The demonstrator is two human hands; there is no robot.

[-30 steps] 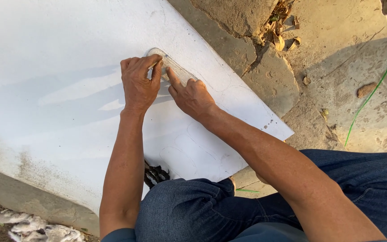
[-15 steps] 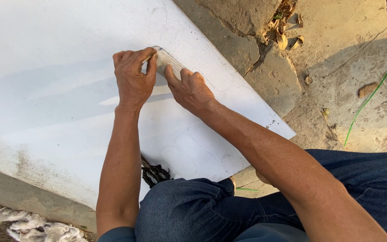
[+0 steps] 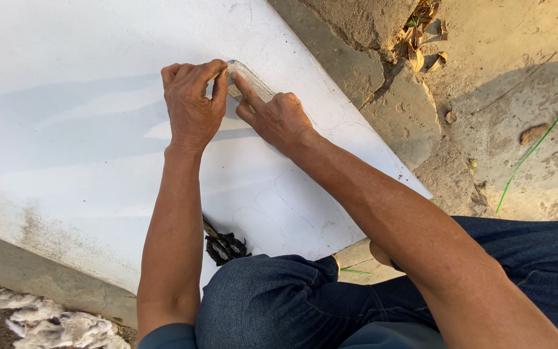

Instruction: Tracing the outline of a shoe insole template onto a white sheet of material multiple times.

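A large white board (image 3: 66,142) lies flat across a low concrete edge. On it rests a small clear plastic template (image 3: 253,81) with a rounded end. My left hand (image 3: 192,106) presses down on the template's left side with curled fingers. My right hand (image 3: 276,116) sits right beside it, its forefinger stretched along the template's edge. Whether that hand holds a pencil is hidden. Faint curved pencil outlines (image 3: 292,207) show on the board nearer to me.
My bent knees in blue jeans (image 3: 279,304) are against the board's near edge, with a small dark tool (image 3: 224,247) lying next to them. Cracked concrete ground (image 3: 485,116), dry leaves (image 3: 421,39) and a green cord (image 3: 537,142) lie to the right. White fluff (image 3: 53,323) sits at bottom left.
Both hands and the template have stayed together on the board; the view has shifted slightly, and my right forefinger now lies along the template's edge.
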